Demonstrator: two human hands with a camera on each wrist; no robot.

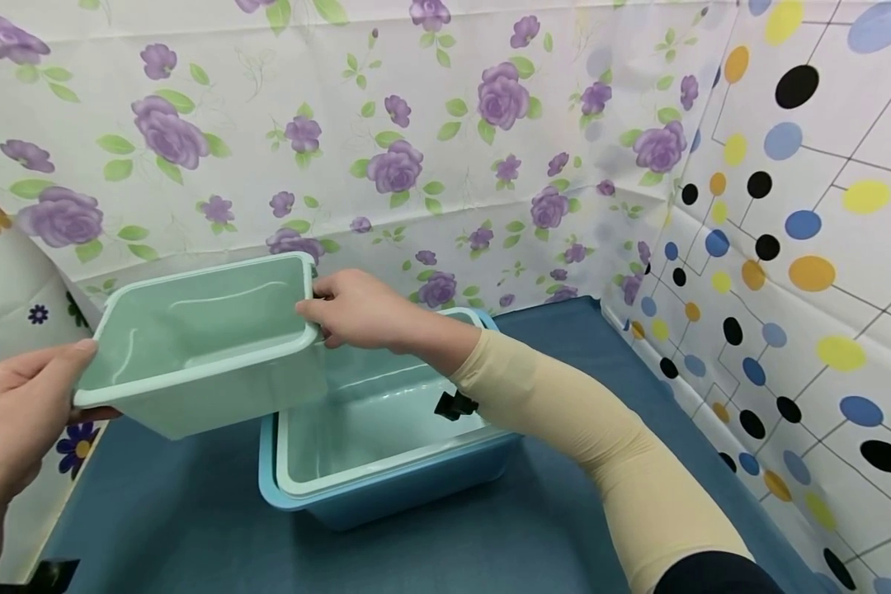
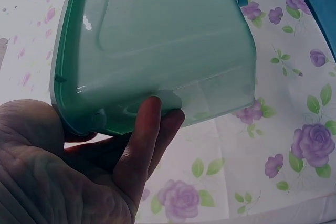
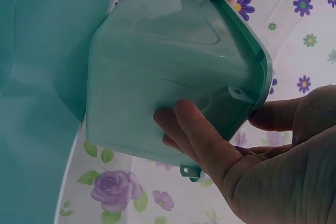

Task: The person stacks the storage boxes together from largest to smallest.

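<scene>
Both hands hold a small pale green plastic bin (image 1: 208,322) above the table, tilted with its open top toward the head camera. My left hand (image 1: 22,421) grips its left end, thumb on the rim and fingers underneath, as the left wrist view of the hand (image 2: 100,166) shows. At the opposite end, my right hand (image 1: 364,309) pinches the rim, with fingers (image 3: 197,135) against the outer wall in the right wrist view. Below and to the right, a larger pale green bin (image 1: 386,466) sits nested inside a blue bin (image 1: 416,491). The small bin partly hides their left side.
A dark blue cloth (image 1: 193,528) covers the table. A floral sheet (image 1: 267,124) hangs behind, and a dotted sheet (image 1: 809,272) stands along the right side. A black strap piece (image 1: 456,404) is at the right sleeve.
</scene>
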